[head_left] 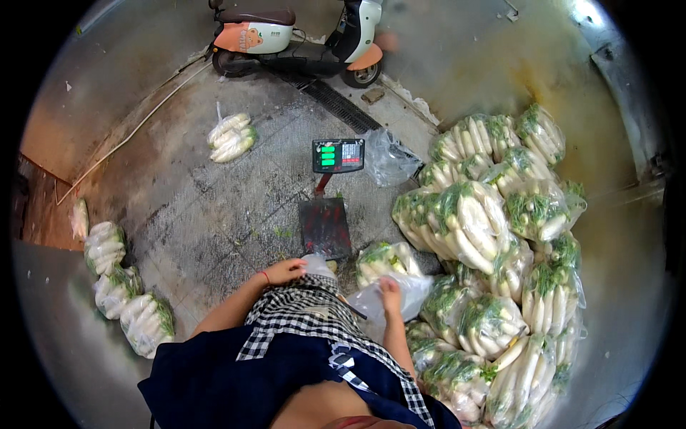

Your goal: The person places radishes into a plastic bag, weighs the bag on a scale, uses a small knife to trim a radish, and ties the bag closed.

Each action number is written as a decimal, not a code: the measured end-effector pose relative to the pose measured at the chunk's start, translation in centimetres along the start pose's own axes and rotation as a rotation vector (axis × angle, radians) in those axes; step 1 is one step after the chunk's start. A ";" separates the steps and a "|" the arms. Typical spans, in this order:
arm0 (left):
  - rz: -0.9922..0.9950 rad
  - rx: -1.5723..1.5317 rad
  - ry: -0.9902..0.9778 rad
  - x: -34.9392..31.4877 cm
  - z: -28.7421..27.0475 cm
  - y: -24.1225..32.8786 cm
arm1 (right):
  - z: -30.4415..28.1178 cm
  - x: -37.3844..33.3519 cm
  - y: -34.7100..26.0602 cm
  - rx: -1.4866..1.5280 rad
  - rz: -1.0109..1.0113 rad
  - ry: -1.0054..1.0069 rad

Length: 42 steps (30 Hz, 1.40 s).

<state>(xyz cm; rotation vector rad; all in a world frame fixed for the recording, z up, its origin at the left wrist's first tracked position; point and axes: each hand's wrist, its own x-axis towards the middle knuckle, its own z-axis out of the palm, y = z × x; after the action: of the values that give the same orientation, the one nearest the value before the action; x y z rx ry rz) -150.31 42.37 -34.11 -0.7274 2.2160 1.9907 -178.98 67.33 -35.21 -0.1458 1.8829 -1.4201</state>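
Note:
My left hand (286,271), with a red string round the wrist, pinches the edge of a whitish plastic piece (316,265) in front of my checked apron (289,311). Over on the right, my right hand (390,293) is closed on a clear plastic bag (413,294) that spreads out beside it. Whether both plastic pieces belong to one bag, I cannot tell. Just beyond my right hand sits a bag of white radishes (386,262) with green tops. Ahead of me stands a scale with a dark platform (323,227) and a lit display (338,156).
Bagged radishes (475,222) are heaped along the right. Several more bags (146,322) line the left wall, and another radish bag (232,137) lies on the far floor. Crumpled clear plastic (389,159) rests by the display. A scooter (293,43) stands at the back beside a drain grate (336,104).

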 end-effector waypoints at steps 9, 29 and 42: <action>-0.238 -0.065 0.426 6.7 0.0 -4.3 | 18.4 3.7 -8.5 -0.890 -0.596 -1.329; -1.014 -0.258 1.173 -12.2 20.0 -1.1 | 24.0 53.5 -9.1 -0.818 -0.330 -0.199; -0.931 -0.265 1.142 -8.3 16.9 -0.9 | 23.8 51.8 -7.0 -0.740 -0.422 0.069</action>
<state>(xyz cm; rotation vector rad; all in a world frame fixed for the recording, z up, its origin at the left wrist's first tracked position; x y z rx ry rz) -146.87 60.94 -34.57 -2.7596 1.2439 1.4228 -203.04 20.05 -57.10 -0.9024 2.4541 -0.9037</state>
